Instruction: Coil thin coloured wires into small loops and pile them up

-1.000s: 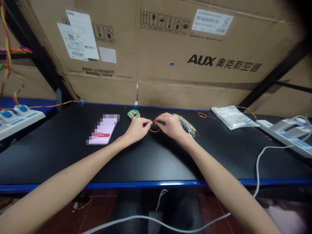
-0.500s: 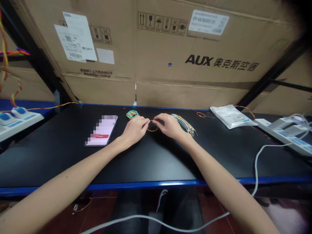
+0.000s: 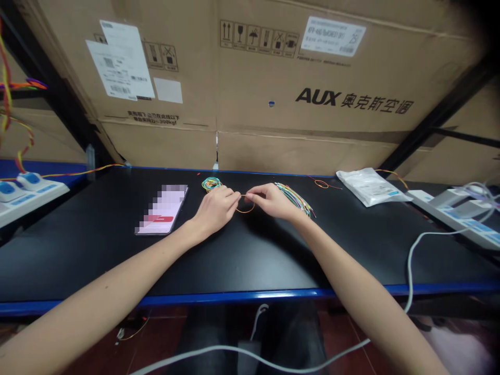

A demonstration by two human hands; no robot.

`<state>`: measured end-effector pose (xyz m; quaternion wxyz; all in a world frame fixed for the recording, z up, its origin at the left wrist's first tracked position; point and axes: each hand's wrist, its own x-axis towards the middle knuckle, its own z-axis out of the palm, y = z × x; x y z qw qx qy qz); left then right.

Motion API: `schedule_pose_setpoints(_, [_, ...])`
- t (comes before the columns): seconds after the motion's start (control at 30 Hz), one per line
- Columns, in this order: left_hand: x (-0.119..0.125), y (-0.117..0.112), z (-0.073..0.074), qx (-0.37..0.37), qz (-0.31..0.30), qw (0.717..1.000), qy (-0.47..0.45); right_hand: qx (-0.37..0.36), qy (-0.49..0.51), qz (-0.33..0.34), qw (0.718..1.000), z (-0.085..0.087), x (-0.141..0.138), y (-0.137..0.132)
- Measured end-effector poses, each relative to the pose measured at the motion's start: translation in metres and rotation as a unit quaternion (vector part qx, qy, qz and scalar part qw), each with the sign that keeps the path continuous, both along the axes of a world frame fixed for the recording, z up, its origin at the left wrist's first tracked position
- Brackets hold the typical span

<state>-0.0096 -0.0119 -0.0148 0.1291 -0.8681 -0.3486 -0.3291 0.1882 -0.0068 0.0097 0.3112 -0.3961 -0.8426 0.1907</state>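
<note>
Between my two hands a thin orange wire (image 3: pixel 245 211) hangs in a small loop above the black tabletop. My left hand (image 3: pixel 219 207) pinches one part of it between thumb and fingertips. A short stretch of wire runs across to my right hand (image 3: pixel 269 200), whose thumb and forefinger are also closed on it. The wire's ends are too small to make out. Just behind my left hand lies a coil of teal, yellow and orange wires (image 3: pixel 211 183). A bundle of multicoloured wires (image 3: pixel 296 199) is partly hidden behind my right hand.
A phone (image 3: pixel 166 211) lies on the left of the black table (image 3: pixel 250 260). Back right are a loose orange wire loop (image 3: pixel 321 184) and a white plastic packet (image 3: pixel 369 186). Power strips (image 3: pixel 39 195) stand at both sides. A large cardboard box (image 3: pixel 250 114) walls off the back.
My right hand has shifted very slightly, and the orange loop hangs a little lower and rounder. Both hands keep their pinch on the wire.
</note>
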Motion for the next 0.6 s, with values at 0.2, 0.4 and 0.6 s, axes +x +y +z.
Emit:
schedule_pose_setpoints(0.2, [0.003, 0.002, 0.002, -0.089, 0.014, 0.992, -0.089, 0.166, -0.045, -0.068, 0.983, -0.006, -0.002, -0.001])
schedule_pose_setpoints(0.4, [0.002, 0.002, -0.001, -0.080, -0.017, 0.995, -0.059, 0.170, -0.048, -0.061, 0.982, -0.006, -0.002, -0.002])
schedule_pose_setpoints(0.6, [0.000, 0.000, 0.000, 0.025, 0.003, 1.000, -0.013, -0.003, 0.035, -0.014, 0.999, 0.002, -0.004, -0.003])
